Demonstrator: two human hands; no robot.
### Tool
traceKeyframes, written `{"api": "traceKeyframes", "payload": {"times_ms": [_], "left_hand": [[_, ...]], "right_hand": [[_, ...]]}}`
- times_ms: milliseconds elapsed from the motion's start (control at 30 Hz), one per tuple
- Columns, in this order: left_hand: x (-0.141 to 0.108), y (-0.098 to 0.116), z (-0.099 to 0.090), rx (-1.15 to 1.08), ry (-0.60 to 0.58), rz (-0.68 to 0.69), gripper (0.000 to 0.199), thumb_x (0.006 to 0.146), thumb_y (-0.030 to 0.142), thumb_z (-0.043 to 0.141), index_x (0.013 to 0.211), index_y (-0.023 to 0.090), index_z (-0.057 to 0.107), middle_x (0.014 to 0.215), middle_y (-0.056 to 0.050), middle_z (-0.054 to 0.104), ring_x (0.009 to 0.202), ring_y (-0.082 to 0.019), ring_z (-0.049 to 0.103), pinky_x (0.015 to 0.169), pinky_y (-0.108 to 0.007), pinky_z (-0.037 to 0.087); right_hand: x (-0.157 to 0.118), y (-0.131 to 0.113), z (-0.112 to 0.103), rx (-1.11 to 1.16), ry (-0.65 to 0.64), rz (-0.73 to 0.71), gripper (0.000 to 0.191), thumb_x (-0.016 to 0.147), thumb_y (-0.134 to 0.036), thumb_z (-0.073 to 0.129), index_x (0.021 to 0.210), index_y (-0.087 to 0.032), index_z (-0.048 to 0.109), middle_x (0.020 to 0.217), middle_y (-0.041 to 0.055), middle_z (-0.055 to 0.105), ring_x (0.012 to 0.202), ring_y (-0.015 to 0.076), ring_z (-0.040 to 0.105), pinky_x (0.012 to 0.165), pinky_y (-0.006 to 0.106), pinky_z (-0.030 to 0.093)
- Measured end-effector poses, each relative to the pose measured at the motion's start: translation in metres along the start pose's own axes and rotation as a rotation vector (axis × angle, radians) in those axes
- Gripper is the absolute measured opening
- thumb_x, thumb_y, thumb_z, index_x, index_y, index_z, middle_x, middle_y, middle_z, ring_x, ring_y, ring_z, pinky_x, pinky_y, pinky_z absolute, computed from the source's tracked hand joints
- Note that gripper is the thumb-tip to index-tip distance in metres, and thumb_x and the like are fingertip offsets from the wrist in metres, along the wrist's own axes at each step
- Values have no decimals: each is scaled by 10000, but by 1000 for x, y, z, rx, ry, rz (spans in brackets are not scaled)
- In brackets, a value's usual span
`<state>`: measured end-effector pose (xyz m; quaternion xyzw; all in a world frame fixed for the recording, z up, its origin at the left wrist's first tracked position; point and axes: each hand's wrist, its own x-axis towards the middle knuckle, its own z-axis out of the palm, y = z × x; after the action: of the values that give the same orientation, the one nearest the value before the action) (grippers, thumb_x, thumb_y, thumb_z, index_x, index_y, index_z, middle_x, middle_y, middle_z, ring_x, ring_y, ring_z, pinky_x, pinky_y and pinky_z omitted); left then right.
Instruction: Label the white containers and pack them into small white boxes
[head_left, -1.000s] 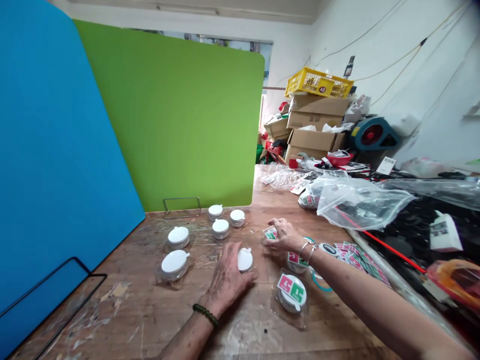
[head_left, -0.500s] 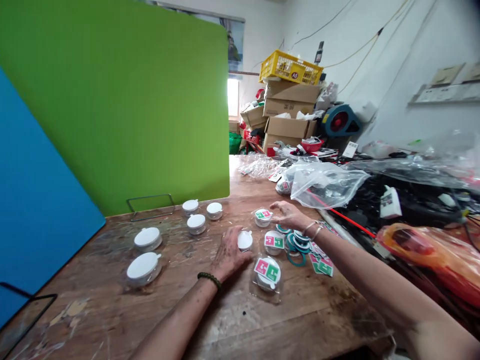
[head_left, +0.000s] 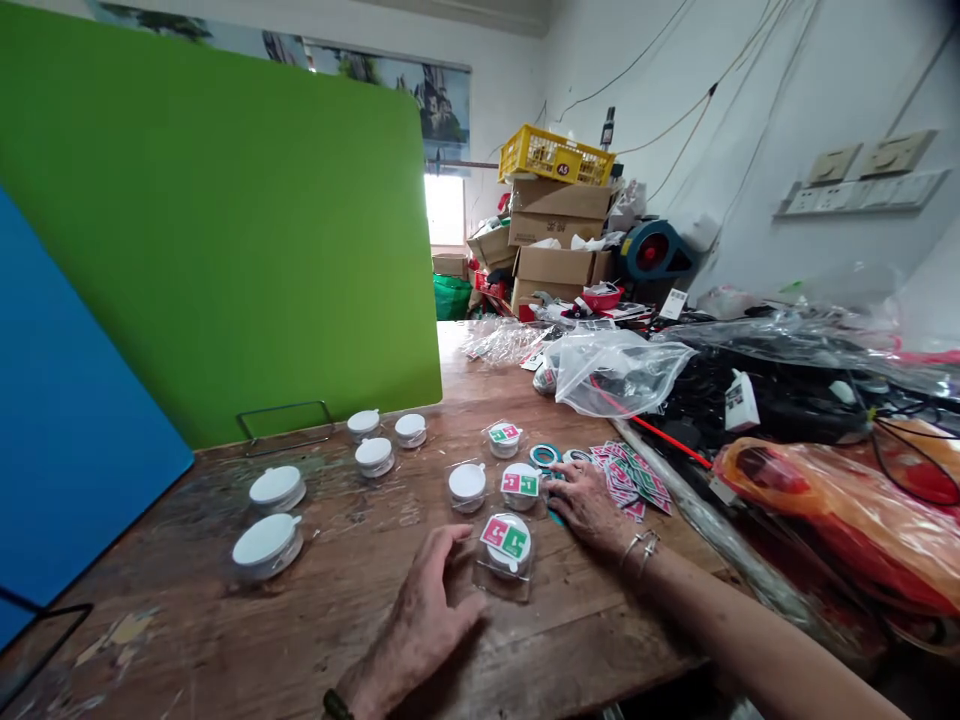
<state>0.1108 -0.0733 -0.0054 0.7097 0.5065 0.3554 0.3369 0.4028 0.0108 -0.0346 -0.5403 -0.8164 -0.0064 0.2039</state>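
My left hand (head_left: 431, 600) is open, thumb and fingers apart, just left of a clear-wrapped stack with a white round disc (head_left: 506, 548) and a pink-and-green card on top. It holds nothing. My right hand (head_left: 589, 502) rests on the pile of teal rings (head_left: 545, 457), fingers spread and covering part of it. To the right of the rings lie loose pink-and-green cards (head_left: 630, 475). Two more carded stacks stand close by, a middle one (head_left: 520, 484) and a rear one (head_left: 504, 438). A white disc without a card (head_left: 467, 482) sits left of the middle one.
Several white-topped discs (head_left: 276, 487) stand on the left of the wooden table (head_left: 337, 600). Green (head_left: 262, 250) and blue (head_left: 67, 350) boards rise behind and left, by a wire stand (head_left: 285, 425). Plastic bags (head_left: 622, 370) and orange wrapping (head_left: 840, 530) crowd the right.
My left hand has drawn back from the white disc without a card toward the table's front. My right hand has come down from beside the rear carded stack onto the teal rings.
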Motion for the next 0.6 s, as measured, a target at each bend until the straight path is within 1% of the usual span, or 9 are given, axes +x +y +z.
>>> {"api": "traceKeyframes", "payload": {"times_ms": [133, 200, 267, 367, 400, 467, 533, 600], "left_hand": [[4, 0, 17, -6, 19, 51, 616, 613, 79, 623, 1208, 228, 569, 1240, -76, 604, 1168, -252, 578, 1042, -440, 470], [9, -2, 24, 5, 48, 62, 604, 620, 87, 635, 1205, 223, 563, 1223, -76, 612, 1151, -255, 583, 1019, -442, 481], [13, -3, 28, 26, 70, 53, 595, 630, 103, 658, 1205, 219, 556, 1220, -76, 613, 1143, -260, 583, 1004, -446, 485], [15, -4, 32, 42, 82, 29, 613, 630, 120, 690, 1219, 217, 548, 1224, -77, 613, 1143, -266, 581, 1001, -451, 483], [15, -4, 32, 39, 83, 24, 633, 627, 118, 695, 1232, 218, 542, 1236, -77, 610, 1155, -267, 577, 1010, -451, 477], [15, -5, 32, 30, 80, 22, 677, 627, 112, 695, 1272, 227, 524, 1272, -75, 599, 1187, -264, 563, 1036, -448, 461], [15, -5, 32, 30, 65, 27, 715, 626, 99, 688, 1302, 244, 509, 1304, -65, 586, 1213, -253, 551, 1060, -441, 445], [16, -5, 32, 43, 49, 24, 736, 620, 88, 685, 1313, 259, 505, 1318, -55, 582, 1226, -248, 543, 1076, -442, 432]], "right_hand": [[16, 10, -2, -114, 26, 93, 169, 934, -417, 609, 1007, -377, 756, 1306, 6, 606, 1188, 283, 440, 1023, 469, 261], [26, 18, -3, -177, 31, 147, 171, 931, -419, 610, 991, -359, 758, 1286, 17, 613, 1170, 283, 448, 1010, 462, 265], [36, 27, -5, -214, 32, 190, 189, 928, -405, 605, 979, -318, 766, 1264, 50, 619, 1151, 290, 456, 998, 458, 275], [45, 34, -7, -235, 32, 207, 218, 929, -379, 587, 955, -279, 778, 1285, 87, 605, 1177, 312, 441, 1017, 476, 259], [45, 33, -7, -241, 31, 203, 226, 930, -377, 577, 981, -280, 775, 1314, 86, 591, 1200, 316, 429, 1033, 480, 247], [43, 28, -2, -251, 24, 159, 272, 939, -394, 555, 1123, -306, 735, 1395, 66, 546, 1264, 321, 391, 1079, 495, 202], [41, 23, 6, -264, 5, 86, 356, 964, -430, 506, 1279, -342, 647, 1466, 39, 496, 1324, 328, 351, 1123, 531, 127], [44, 22, 15, -289, -21, 52, 396, 996, -455, 432, 1348, -362, 588, 1487, 26, 485, 1359, 343, 328, 1140, 580, 50]]}}
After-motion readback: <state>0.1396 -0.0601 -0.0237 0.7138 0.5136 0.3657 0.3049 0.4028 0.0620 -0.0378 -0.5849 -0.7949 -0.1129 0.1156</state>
